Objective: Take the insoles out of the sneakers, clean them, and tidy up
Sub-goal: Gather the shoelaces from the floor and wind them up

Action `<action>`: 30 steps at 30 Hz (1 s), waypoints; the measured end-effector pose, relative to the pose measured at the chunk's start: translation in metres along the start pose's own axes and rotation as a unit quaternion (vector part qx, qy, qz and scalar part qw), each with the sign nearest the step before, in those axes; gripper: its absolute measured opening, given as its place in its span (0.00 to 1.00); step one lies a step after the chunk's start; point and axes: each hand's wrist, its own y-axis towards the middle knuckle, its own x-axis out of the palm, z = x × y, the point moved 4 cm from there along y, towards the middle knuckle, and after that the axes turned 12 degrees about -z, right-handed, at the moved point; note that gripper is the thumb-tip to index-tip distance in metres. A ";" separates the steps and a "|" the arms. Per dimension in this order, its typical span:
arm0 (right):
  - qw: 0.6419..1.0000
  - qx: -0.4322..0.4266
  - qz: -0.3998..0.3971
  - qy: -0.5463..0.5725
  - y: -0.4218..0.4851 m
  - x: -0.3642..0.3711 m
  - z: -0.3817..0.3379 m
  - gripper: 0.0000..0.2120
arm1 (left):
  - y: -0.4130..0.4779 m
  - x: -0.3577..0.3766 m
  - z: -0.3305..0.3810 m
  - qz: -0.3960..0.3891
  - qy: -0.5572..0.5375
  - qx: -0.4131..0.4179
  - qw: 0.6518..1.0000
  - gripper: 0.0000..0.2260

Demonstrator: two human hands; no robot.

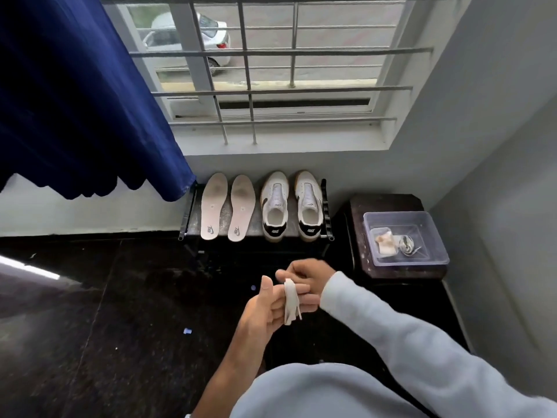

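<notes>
**White lace wound on the left fingers, insoles and sneakers on the rack**

White, flat shoelace is wrapped in a bundle around the fingers of the left hand; that grip is clenched on it, thumb up, two loose ends hanging below. The right hand sits just beyond, touching the left fingertips, fingers curled; whether it pinches the lace I cannot tell.

Farther out from the grip, on a low black shoe rack under the window, two pale insoles lie side by side, heels toward the person, grey-soiled at the forefoot. Right of them stand the two white sneakers with black heel tabs and gum soles, unlaced and open.

To the right of the grip, a clear plastic tub on a dark stool holds a crumpled cloth and a coiled lace.

Open dark floor spreads to the left; a wall closes in on the right. A blue curtain hangs above, up-left.
</notes>
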 end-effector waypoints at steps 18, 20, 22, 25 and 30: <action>0.983 -0.142 0.103 0.051 -0.048 0.000 -0.022 0.04 | 0.004 -0.004 -0.017 0.009 0.020 -0.028 0.999 0.32; 0.984 -0.142 0.099 0.031 -0.043 0.000 -0.019 0.04 | 0.005 -0.008 -0.020 0.006 0.033 -0.042 0.999 0.34; 0.984 -0.140 0.105 0.030 -0.038 0.003 -0.013 0.03 | 0.006 -0.014 -0.023 0.008 0.042 -0.050 0.998 0.35; 0.985 -0.109 0.085 0.100 -0.031 0.009 -0.002 0.02 | 0.004 -0.021 -0.023 0.007 0.037 -0.048 0.998 0.34; 0.951 -0.090 -0.083 0.284 -0.022 0.033 0.001 0.19 | -0.001 -0.031 -0.026 -0.012 -0.018 -0.047 0.999 0.33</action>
